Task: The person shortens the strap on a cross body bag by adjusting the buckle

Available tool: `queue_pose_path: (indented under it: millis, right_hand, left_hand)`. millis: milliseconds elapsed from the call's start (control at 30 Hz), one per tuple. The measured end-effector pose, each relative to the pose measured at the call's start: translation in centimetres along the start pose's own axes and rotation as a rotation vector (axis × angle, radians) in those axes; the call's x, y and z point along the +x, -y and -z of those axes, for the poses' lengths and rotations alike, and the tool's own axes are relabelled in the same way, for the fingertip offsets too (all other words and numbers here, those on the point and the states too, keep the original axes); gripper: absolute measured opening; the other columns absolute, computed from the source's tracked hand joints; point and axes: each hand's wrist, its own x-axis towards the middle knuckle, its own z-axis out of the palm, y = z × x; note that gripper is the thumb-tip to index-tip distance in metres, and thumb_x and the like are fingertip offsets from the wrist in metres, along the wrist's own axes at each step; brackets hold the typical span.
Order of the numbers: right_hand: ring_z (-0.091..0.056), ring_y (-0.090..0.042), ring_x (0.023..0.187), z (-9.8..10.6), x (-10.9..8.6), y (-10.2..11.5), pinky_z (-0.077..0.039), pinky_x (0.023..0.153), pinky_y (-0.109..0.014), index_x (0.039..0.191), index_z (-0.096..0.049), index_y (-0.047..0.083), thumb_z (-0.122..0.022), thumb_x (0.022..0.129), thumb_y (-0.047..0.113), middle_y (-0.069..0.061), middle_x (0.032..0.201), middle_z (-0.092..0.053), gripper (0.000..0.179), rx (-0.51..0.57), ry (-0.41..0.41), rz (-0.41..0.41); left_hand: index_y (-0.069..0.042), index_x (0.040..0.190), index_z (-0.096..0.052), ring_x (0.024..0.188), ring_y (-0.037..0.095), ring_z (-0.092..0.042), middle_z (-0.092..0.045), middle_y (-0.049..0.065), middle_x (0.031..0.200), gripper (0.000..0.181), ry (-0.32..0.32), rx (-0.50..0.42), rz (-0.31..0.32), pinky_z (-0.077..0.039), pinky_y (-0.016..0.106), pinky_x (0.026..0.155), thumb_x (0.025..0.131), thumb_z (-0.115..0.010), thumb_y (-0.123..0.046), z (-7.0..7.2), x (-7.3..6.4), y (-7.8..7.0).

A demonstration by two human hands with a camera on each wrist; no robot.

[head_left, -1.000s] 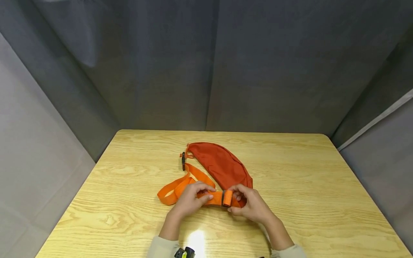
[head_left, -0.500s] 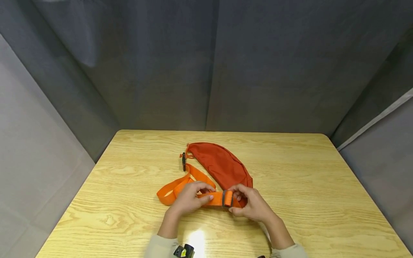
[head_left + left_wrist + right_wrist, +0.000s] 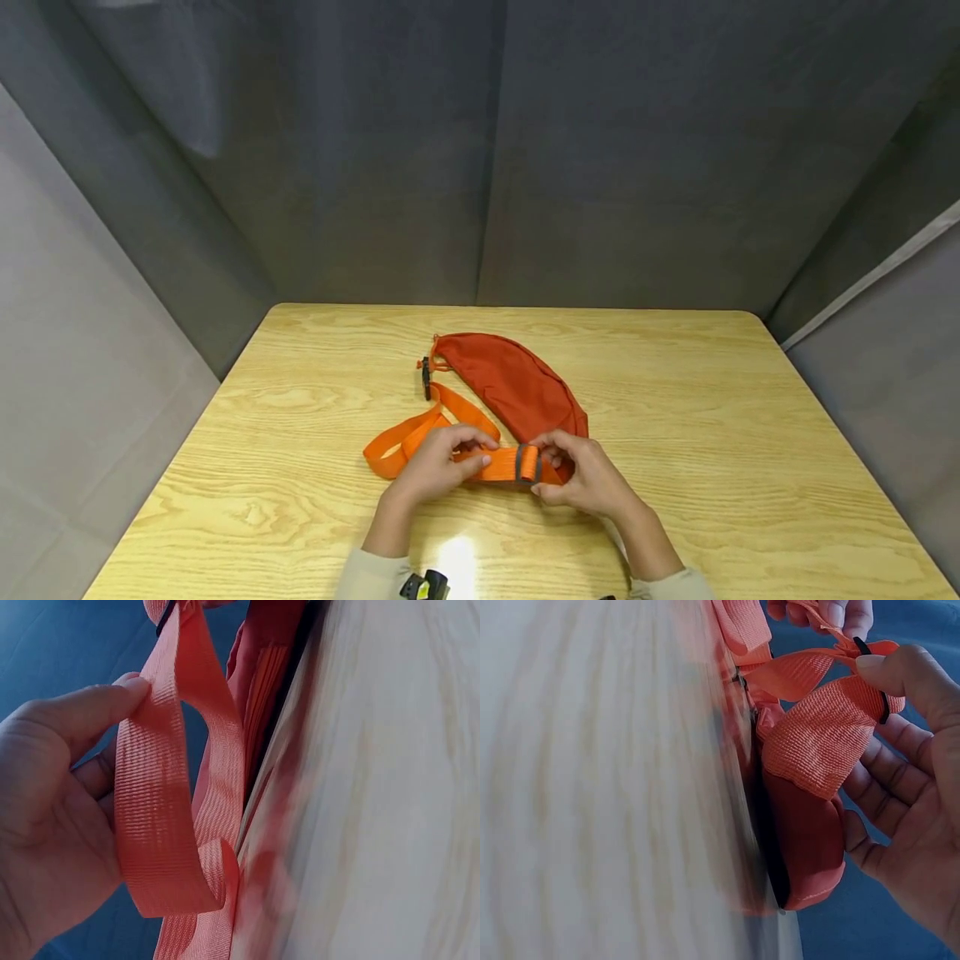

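Note:
A red waist bag (image 3: 517,379) lies on the table, its orange webbing strap (image 3: 393,450) looped at the left and running across the front. My left hand (image 3: 433,468) pinches the strap between thumb and fingers; the left wrist view shows the thumb (image 3: 112,705) on the webbing. My right hand (image 3: 594,482) holds the strap by a dark strap slider (image 3: 518,463), through which a short fold of webbing sticks up. In the right wrist view its thumb rests on the webbing at the slider (image 3: 885,709), the other fingers behind.
A black buckle (image 3: 426,379) and a thin orange cord lie at the bag's left end. The wooden table (image 3: 712,433) extends to both sides and behind the bag. Grey curtains (image 3: 637,150) stand around it.
The webbing fold in the slider has become smaller, and both slider bars now show. My left hand has shifted slightly left with the strap; the right hand and bag hardly moved.

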Motion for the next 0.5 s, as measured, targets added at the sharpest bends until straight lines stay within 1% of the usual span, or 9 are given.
queue_pose_path:
  millis: [100, 200, 300, 433, 500]
  right_hand:
    - [-0.057, -0.017, 0.071, 0.0, -0.1, 0.09, -0.049, 0.062, -0.029, 0.103, -0.062, 0.012, -0.08, 0.063, 0.004, 0.005, 0.082, -0.06, 0.045, 0.009, 0.007, -0.004]
    - [-0.057, -0.017, 0.071, 0.02, -0.16, 0.12, -0.049, 0.062, -0.029, 0.103, -0.062, 0.012, -0.08, 0.062, 0.004, 0.004, 0.082, -0.06, 0.046, 0.007, 0.012, -0.009]
    - [-0.057, -0.017, 0.07, 0.1, -0.18, 0.1, -0.049, 0.062, -0.03, 0.103, -0.062, 0.012, -0.08, 0.062, 0.003, 0.004, 0.082, -0.061, 0.046, 0.0, 0.017, -0.006]
    - [-0.057, -0.016, 0.07, 0.28, -0.13, -0.02, -0.049, 0.062, -0.029, 0.103, -0.062, 0.013, -0.08, 0.061, 0.005, 0.005, 0.082, -0.061, 0.046, -0.029, 0.008, 0.009]
    - [-0.057, -0.016, 0.07, 0.4, -0.16, -0.12, -0.049, 0.062, -0.029, 0.102, -0.063, 0.013, -0.08, 0.06, 0.005, 0.006, 0.082, -0.06, 0.046, -0.047, -0.001, 0.02]
  left_hand:
    - [-0.015, 0.098, -0.069, 0.078, 0.011, -0.055, -0.063, -0.008, 0.087, 0.013, 0.003, -0.009, 0.001, -0.047, 0.028, 0.067, 0.085, -0.069, -0.013, -0.2, 0.03, 0.0]
    - [-0.017, 0.098, -0.069, 0.078, 0.01, -0.056, -0.062, -0.01, 0.085, 0.014, 0.009, 0.003, -0.006, -0.047, 0.028, 0.067, 0.084, -0.07, -0.017, -0.59, 0.27, -0.04]
    - [-0.017, 0.098, -0.069, 0.078, 0.009, -0.055, -0.062, -0.01, 0.086, 0.013, 0.014, -0.005, 0.005, -0.047, 0.027, 0.068, 0.085, -0.07, -0.018, -0.83, 0.45, -0.14]
    - [-0.015, 0.096, -0.07, 0.077, 0.011, -0.055, -0.064, -0.006, 0.087, 0.012, 0.011, -0.031, 0.02, -0.047, 0.028, 0.068, 0.085, -0.068, -0.012, -0.55, 0.45, -0.44]
    - [-0.011, 0.096, -0.071, 0.076, 0.014, -0.056, -0.065, -0.002, 0.087, 0.012, 0.012, -0.033, 0.025, -0.047, 0.03, 0.067, 0.085, -0.067, -0.008, -0.19, 0.34, -0.86]
